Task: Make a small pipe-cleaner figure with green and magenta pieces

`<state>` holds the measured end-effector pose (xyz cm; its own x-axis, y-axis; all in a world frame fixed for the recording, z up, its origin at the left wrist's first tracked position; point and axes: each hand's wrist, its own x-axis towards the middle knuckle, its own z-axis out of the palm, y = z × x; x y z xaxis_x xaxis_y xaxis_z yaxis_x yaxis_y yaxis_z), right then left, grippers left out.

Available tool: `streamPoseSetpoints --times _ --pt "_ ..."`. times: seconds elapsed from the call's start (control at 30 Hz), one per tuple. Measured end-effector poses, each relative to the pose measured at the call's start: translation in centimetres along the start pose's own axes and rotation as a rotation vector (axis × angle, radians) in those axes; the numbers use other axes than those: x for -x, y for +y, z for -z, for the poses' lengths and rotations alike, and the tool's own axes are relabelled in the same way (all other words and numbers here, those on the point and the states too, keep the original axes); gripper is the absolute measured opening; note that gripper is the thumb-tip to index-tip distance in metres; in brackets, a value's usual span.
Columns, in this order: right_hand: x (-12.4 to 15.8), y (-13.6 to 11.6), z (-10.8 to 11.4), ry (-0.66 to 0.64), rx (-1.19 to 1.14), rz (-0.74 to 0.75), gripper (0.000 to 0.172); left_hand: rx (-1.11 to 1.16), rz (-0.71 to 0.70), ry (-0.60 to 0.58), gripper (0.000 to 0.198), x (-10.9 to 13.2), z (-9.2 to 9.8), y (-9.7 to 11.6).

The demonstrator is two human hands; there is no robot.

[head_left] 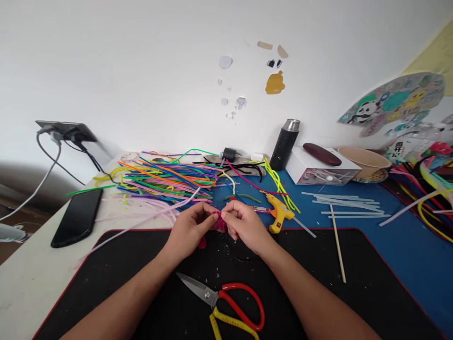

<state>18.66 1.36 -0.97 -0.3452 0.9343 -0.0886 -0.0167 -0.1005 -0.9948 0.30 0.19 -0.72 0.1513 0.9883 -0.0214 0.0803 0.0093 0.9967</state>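
Observation:
Between my two hands is a small magenta pipe-cleaner piece (220, 224), held just above the black mat. My left hand (191, 229) pinches it from the left with thumb and forefinger. From the other side, the fingers of my right hand (245, 223) are pinched together at its edge. Part of the piece is hidden behind the fingertips. A rounded magenta bit (202, 243) shows under my left hand. Scissors (207, 294) with one red and one yellow handle lie on the mat, nearer to me than the hands.
Loose pipe cleaners (166, 179) in many colours lie behind my hands. A yellow glue gun (281, 212), clear glue sticks (348, 204) and a wooden stick (338, 245) are at right. A black phone (78, 217) lies left. A black flask (284, 146) stands by a white box (318, 170).

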Motion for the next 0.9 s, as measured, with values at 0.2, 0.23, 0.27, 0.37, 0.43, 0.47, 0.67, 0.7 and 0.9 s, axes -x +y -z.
streamPoseSetpoints --times 0.2,0.23,0.27,0.37,0.43,0.47,0.67,0.7,0.9 --pt "0.02 0.27 -0.04 -0.004 -0.056 -0.004 0.021 -0.035 -0.013 0.004 0.025 0.11 0.10 -0.19" --pt "0.02 0.28 -0.03 -0.005 -0.059 -0.003 0.021 -0.032 -0.013 0.004 0.025 0.12 0.12 -0.19" --pt "0.02 0.28 -0.02 -0.006 -0.063 -0.002 0.021 -0.029 -0.013 0.004 0.025 0.12 0.15 -0.18" --pt "0.02 0.29 0.00 -0.011 -0.068 0.001 0.021 -0.020 -0.016 0.001 0.025 0.09 0.23 -0.14" --pt "0.03 0.30 -0.01 -0.015 -0.067 0.003 0.021 -0.014 -0.015 -0.003 0.025 0.07 0.27 -0.13" --pt "0.03 0.29 -0.01 -0.016 -0.065 0.003 0.020 -0.009 -0.011 -0.005 0.025 0.05 0.28 -0.13" --pt "0.04 0.21 -0.12 -0.015 -0.067 -0.014 0.018 -0.004 -0.004 -0.013 0.024 0.04 0.25 -0.27" --pt "0.03 0.22 -0.14 -0.014 -0.070 -0.014 0.018 -0.015 -0.006 -0.010 0.024 0.06 0.24 -0.30" --pt "-0.07 0.39 -0.20 -0.015 -0.075 -0.012 0.018 -0.041 -0.009 -0.003 0.023 0.00 0.21 -0.33"
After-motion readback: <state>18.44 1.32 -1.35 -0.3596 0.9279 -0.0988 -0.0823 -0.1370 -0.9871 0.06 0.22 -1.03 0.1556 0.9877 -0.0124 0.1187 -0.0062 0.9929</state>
